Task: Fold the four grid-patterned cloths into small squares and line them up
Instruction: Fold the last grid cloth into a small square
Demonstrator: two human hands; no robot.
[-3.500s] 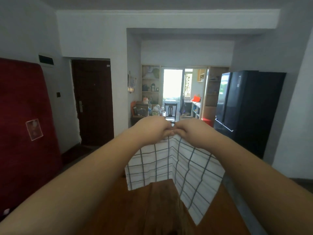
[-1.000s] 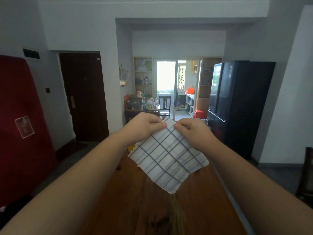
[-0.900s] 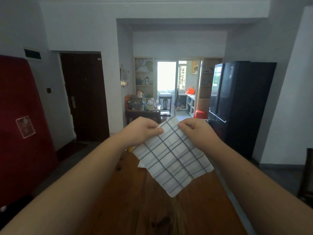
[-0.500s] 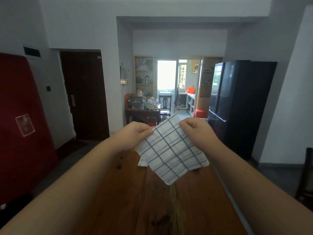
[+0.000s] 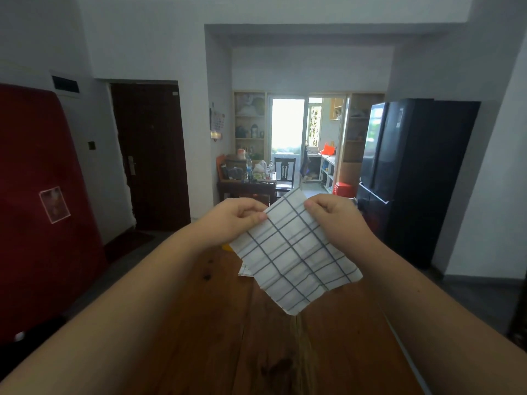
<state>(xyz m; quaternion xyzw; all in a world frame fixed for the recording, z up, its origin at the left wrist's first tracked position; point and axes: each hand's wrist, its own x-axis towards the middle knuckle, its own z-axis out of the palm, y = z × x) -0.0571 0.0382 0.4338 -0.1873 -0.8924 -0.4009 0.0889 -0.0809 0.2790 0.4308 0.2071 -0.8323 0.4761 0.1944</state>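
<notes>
Holding: we are pinching one folded grid cloth (image 5: 293, 252).
Left hand (image 5: 238, 220): gripping its upper left edge.
Right hand (image 5: 335, 220): gripping its upper right edge.
Cloth: hanging below both hands, above the wooden table (image 5: 216, 337).

All that shows of the person is two arms, bare from the lower edge of the view right up to the wrists: the left forearm (image 5: 137, 297) and the right forearm (image 5: 433, 312) are both broad, smooth and rounded, growing narrower toward the wrist. The left grip (image 5: 237, 218) and the right grip (image 5: 333, 220) are bare too, plump, with short, thick fingers and softly rounded knuckles. A short nail shows on the left thumb (image 5: 261, 216); finer marks on the skin cannot be made out.
</notes>
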